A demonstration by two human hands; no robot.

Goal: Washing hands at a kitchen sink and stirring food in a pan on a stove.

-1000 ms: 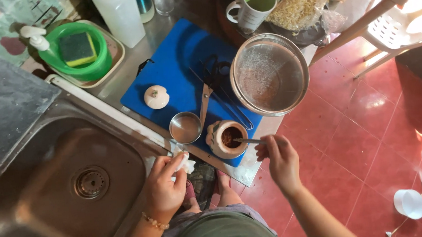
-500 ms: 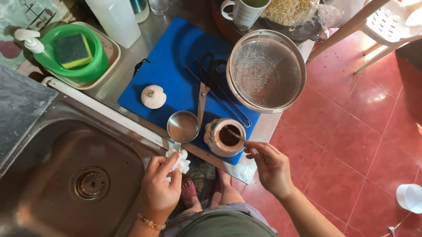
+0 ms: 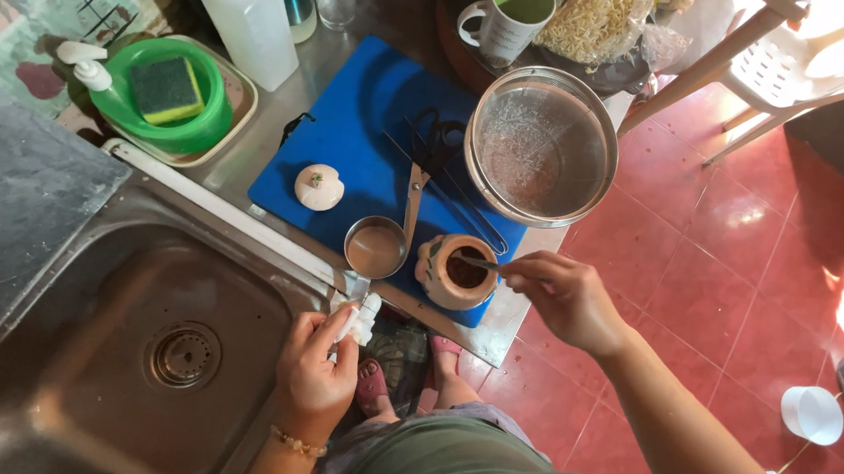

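While right hand [image 3: 568,301] pinches a spoon [image 3: 479,263] in the clay pot [image 3: 455,272] | left hand [image 3: 316,361] fingers clamp white pieces [image 3: 360,317]

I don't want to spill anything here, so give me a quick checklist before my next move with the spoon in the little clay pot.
1. Clay pot upright on the blue cutting board: ok.
2. Right hand has a grip on the spoon, tip inside the pot: ok.
3. Pot steadied by a hand: not ok; the left hand holds a small white object at the sink edge.
4. Pot clear of the counter edge: not ok, it sits close.
5. Metal cup beside the pot, touching or apart: cannot tell.
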